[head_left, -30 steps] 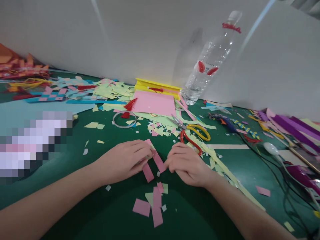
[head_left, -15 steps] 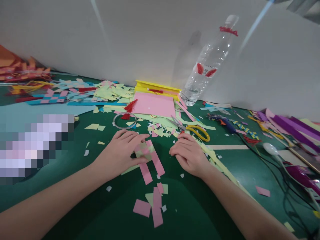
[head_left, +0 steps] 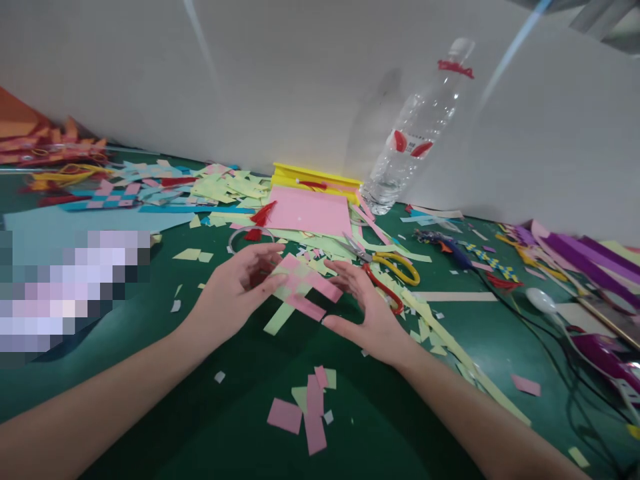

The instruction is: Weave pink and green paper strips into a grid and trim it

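My left hand (head_left: 234,288) pinches a small woven piece of pink and pale green paper strips (head_left: 300,283) at its left side, thumb on top, and holds it over the green table. Two loose pink strip ends point right and a pale green one hangs toward me. My right hand (head_left: 370,310) is open beside the right ends, thumb and fingers apart; whether a fingertip touches the paper I cannot tell. Scissors (head_left: 383,260) with yellow and red handles lie just beyond the right hand. Several cut pink and green scraps (head_left: 314,407) rest in front of me.
A clear plastic bottle (head_left: 420,133) leans at the wall behind a pink paper sheet (head_left: 310,210). A tape ring (head_left: 235,237) is partly hidden by my left hand. Green strips pile up at the back left. A purple glue gun (head_left: 595,353) and cables lie at right.
The woven paper has been lifted and turned so its pink ends point right instead of toward me. My right hand has opened and moved left to it, uncovering the red scissor handle.
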Demonstrator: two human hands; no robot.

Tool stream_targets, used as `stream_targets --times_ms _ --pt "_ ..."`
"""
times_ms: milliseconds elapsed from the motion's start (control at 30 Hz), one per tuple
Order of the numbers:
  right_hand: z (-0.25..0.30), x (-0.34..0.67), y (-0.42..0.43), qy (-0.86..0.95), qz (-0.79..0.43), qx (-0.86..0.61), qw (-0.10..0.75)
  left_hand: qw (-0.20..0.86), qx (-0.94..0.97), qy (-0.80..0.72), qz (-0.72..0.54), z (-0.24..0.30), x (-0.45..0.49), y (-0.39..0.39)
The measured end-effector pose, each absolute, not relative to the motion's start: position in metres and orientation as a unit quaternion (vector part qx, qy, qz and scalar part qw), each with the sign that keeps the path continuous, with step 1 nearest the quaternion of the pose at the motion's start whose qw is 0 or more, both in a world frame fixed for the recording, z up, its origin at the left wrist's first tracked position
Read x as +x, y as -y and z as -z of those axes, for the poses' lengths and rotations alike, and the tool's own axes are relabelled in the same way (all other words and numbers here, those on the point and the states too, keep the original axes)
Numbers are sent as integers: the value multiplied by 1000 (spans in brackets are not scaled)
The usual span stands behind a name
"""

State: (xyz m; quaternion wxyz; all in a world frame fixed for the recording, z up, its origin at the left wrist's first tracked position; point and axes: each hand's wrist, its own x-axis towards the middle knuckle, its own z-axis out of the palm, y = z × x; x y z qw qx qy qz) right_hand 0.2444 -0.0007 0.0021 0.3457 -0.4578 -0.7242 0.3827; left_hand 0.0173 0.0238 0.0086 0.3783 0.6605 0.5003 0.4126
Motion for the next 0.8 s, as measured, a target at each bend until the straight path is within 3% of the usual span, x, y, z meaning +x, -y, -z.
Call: stream_targets --times_ms 200,400,567,667,800 --pt "2 237 0 611 -522 -423 419 526 490 -473 -509 -4 21 -25" --pt "5 225 7 645 -491 -402 426 577 509 -414 -486 -2 22 -24" --pt "-2 223 14 706 -331 -393 487 551 600 -364 -451 -2 19 -23" --pt "-8 234 11 778 -138 -344 507 523 639 -347 -444 0 16 -25" --pt "-9 254 -1 872 94 -287 386 408 637 -485 -438 -2 12 -30"
